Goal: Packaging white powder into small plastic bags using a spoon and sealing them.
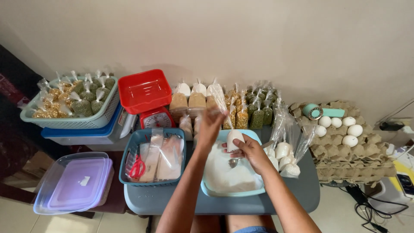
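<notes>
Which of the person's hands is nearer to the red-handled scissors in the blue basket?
Left. The left hand is raised beside the blue basket holding the scissors, pinching a bag top. The right hand is farther off, over the white powder tray.

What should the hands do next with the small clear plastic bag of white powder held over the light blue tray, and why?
Probably twist and tie the neck. The small clear plastic bag of white powder looks filled; the left hand pulls its top upward while the right hand, with a metal spoon, cups its base over the light blue tray.
</notes>
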